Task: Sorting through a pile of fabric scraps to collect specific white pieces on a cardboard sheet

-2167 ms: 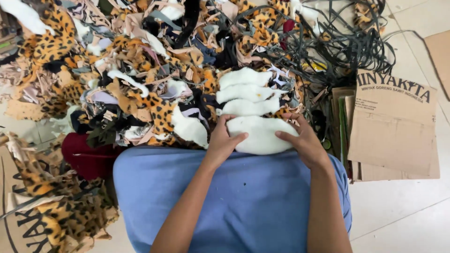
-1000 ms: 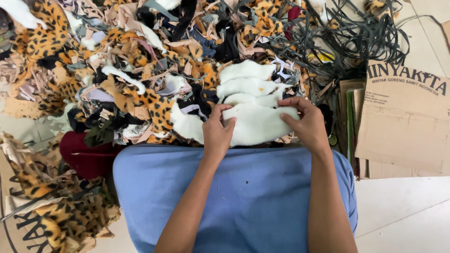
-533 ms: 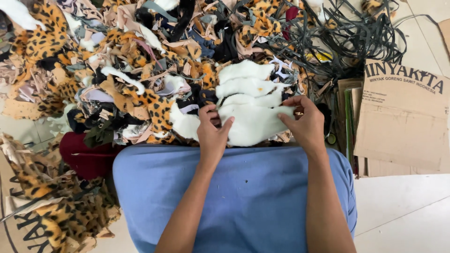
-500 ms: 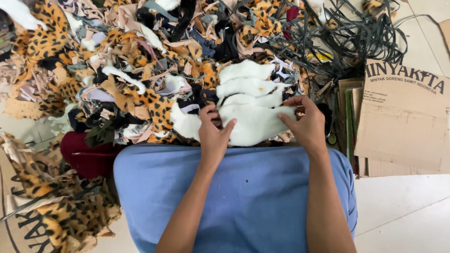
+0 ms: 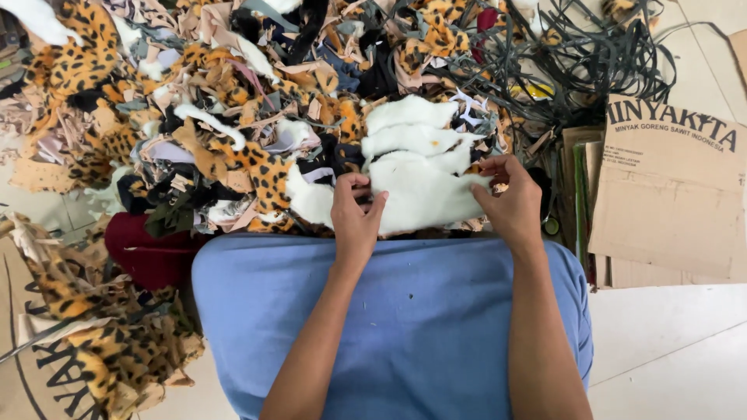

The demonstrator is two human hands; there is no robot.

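The person sits on the floor with a blue-clothed lap (image 5: 389,327) stretched out, and both hands are closed on one white plush piece (image 5: 420,194) that lies at the far edge of the lap, just in front of a big heap of fabric scraps (image 5: 202,117). The left hand (image 5: 354,222) pinches the piece's left edge between thumb and fingers; the right hand (image 5: 510,204) grips its right end, fingers curled over the top. Beyond it, three more white plush pieces (image 5: 408,128) lie stacked in a row, each overlapping the next.

To handle this well, I'd say the two grips should pull evenly outward so the fluffy piece lies flat and its outline shows, with the thumbs near the edge rather than deep in the pile. Its long side wants to run the same way as the row behind. Loose leopard-print scraps (image 5: 261,171) lie just beside the left hand and could snag on the fur, so keeping them clear looks wise. A tangle of dark straps (image 5: 576,62) and flattened cardboard (image 5: 669,194) lie off to the right, well apart.
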